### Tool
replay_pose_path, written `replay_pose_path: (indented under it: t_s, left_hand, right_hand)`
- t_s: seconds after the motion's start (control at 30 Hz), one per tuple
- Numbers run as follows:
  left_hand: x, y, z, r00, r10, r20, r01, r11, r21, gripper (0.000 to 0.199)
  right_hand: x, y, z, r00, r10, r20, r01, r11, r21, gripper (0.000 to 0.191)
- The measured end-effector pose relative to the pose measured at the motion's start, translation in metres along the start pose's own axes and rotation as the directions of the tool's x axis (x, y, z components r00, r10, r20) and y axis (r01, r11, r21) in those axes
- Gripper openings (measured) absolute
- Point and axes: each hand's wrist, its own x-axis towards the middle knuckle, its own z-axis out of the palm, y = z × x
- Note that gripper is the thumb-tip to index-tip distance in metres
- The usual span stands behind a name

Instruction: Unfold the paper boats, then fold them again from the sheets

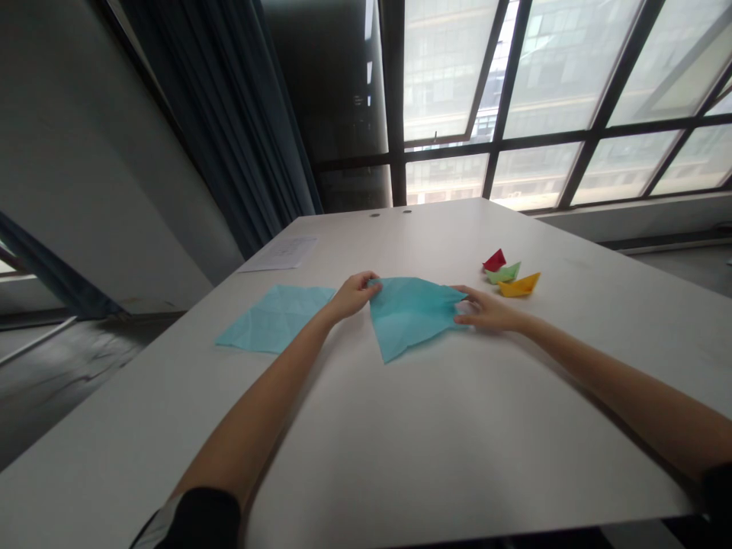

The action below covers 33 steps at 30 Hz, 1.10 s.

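Note:
A creased light-blue sheet of paper (412,309) is stretched between my two hands above the white table. My left hand (355,293) pinches its upper left corner between thumb and fingers. At the right edge, my right hand (483,309) has its thumb and fingers around the paper's side, where the sheet bunches into small folds. Another light-blue sheet (277,316), marked with fold lines, lies flat on the table to the left of my left hand, which covers part of its right edge.
Three folded paper boats stand right of my right hand: a red one (495,261), a light-green one (504,274) and a yellow-orange one (519,285). A printed white sheet (280,254) lies at the table's (366,457) far left edge. Windows and a dark curtain (229,114) are behind.

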Motion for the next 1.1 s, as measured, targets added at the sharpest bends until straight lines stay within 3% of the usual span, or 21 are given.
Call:
replay_pose_path:
  t_s: [0.1,0.2,0.3,0.4,0.57,0.7,0.9,1.1]
  left_hand:
    - [0.004,-0.011,0.003,0.994,-0.083,-0.074,0.072,0.988,-0.138,0.023]
    - [0.005,-0.017,0.007,0.971,-0.205,-0.122,0.175,0.96,-0.22,0.019]
    - [0.005,-0.021,0.011,0.932,-0.332,-0.146,0.292,0.925,-0.242,0.015]
    - [0.005,-0.025,0.013,0.895,-0.417,-0.161,0.386,0.903,-0.19,0.017]
    - [0.003,-0.033,0.007,0.888,-0.421,-0.188,0.431,0.902,0.019,0.014]
    - [-0.001,-0.039,0.001,0.898,-0.428,-0.099,0.438,0.889,0.131,0.009]
    - [-0.009,-0.038,-0.002,0.879,-0.445,0.169,0.44,0.895,0.072,0.012]
    - [-0.01,-0.04,-0.003,0.899,-0.405,0.168,0.406,0.913,0.031,0.021]
  right_hand:
    - [0.003,0.001,0.003,0.998,0.047,-0.031,-0.042,0.989,0.142,0.062]
    - [0.005,0.001,0.005,0.99,0.092,-0.102,-0.078,0.987,0.14,0.071]
    - [0.005,0.0,0.008,0.972,0.151,-0.183,-0.15,0.989,0.017,0.084]
    - [0.004,-0.003,0.011,0.975,0.163,-0.152,-0.185,0.973,-0.14,0.097]
    - [0.003,-0.003,0.009,0.973,0.207,-0.099,-0.229,0.904,-0.361,0.095]
    - [0.003,0.013,0.001,0.964,0.218,-0.152,-0.263,0.86,-0.438,0.077]
    - [0.003,0.038,-0.007,0.973,0.161,-0.166,-0.224,0.833,-0.506,0.055]
    - [0.003,0.034,-0.008,0.972,0.155,-0.175,-0.218,0.872,-0.439,0.051]
